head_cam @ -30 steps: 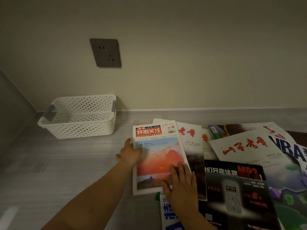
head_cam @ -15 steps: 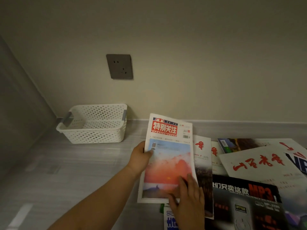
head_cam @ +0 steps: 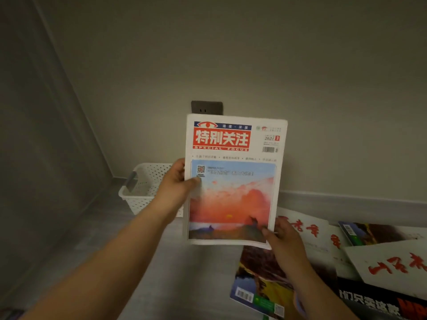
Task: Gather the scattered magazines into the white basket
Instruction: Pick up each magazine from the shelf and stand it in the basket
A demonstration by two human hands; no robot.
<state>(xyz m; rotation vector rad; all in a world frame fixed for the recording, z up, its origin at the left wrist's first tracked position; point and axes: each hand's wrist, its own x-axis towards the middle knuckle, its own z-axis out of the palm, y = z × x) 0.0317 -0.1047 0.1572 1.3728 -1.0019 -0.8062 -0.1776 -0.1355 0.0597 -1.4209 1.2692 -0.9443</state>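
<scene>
I hold a magazine with a red title block and a sunset picture (head_cam: 233,181) upright in the air, in front of the wall. My left hand (head_cam: 178,183) grips its left edge, thumb on the cover. My right hand (head_cam: 282,236) pinches its lower right corner. The white perforated basket (head_cam: 141,188) stands on the floor behind and to the left of the magazine, partly hidden by my left hand. Several more magazines (head_cam: 346,262) lie scattered and overlapping on the floor at the lower right.
A dark wall socket (head_cam: 206,107) shows just above the held magazine. The room's corner and left wall (head_cam: 57,135) run close beside the basket. Grey floor (head_cam: 184,285) lies between the basket and the pile.
The sunset magazine has come up off the pile and now stands upright in both hands. My right hand has shifted from lying flat on the cover to pinching its corner. The view has tilted upward.
</scene>
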